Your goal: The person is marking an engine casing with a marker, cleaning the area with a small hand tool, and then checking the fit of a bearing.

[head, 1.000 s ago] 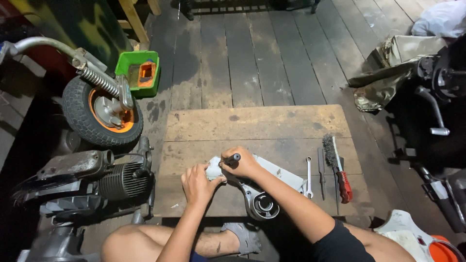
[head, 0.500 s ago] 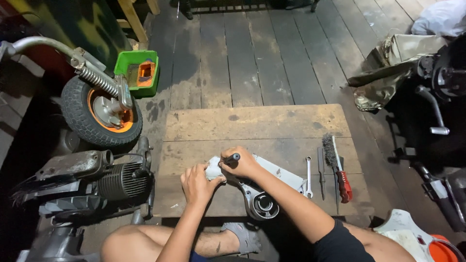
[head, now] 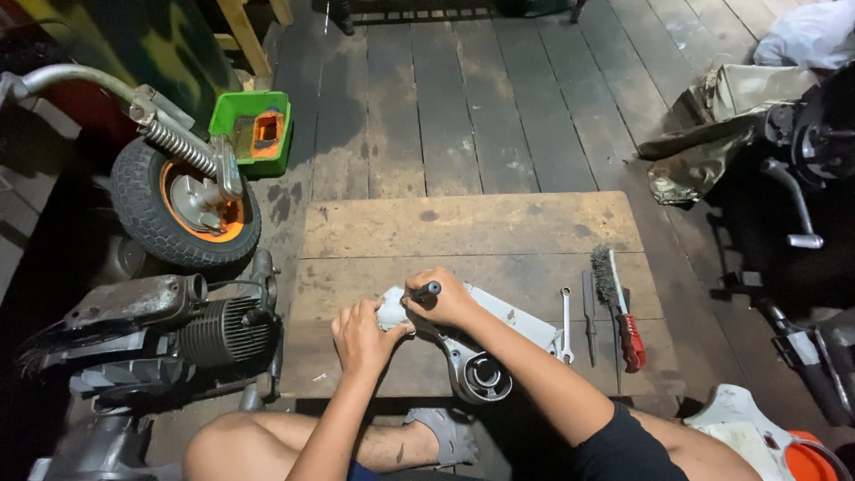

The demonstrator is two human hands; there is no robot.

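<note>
A grey metal engine cover [head: 485, 352] lies on a low wooden board [head: 472, 232]. My left hand [head: 363, 337] presses on the cover's left end and steadies it. My right hand [head: 445, 301] is closed around a tool with a black handle [head: 427, 289], whose tip points down at the same end of the cover. The tool's working end is hidden by my fingers.
A spanner [head: 565, 322], a thin metal tool [head: 589, 313] and a red-handled wire brush [head: 617, 305] lie on the board to the right. An engine block [head: 178, 334] and a small wheel with an orange rim [head: 189, 203] stand at the left. A green box [head: 256, 130] sits on the plank floor.
</note>
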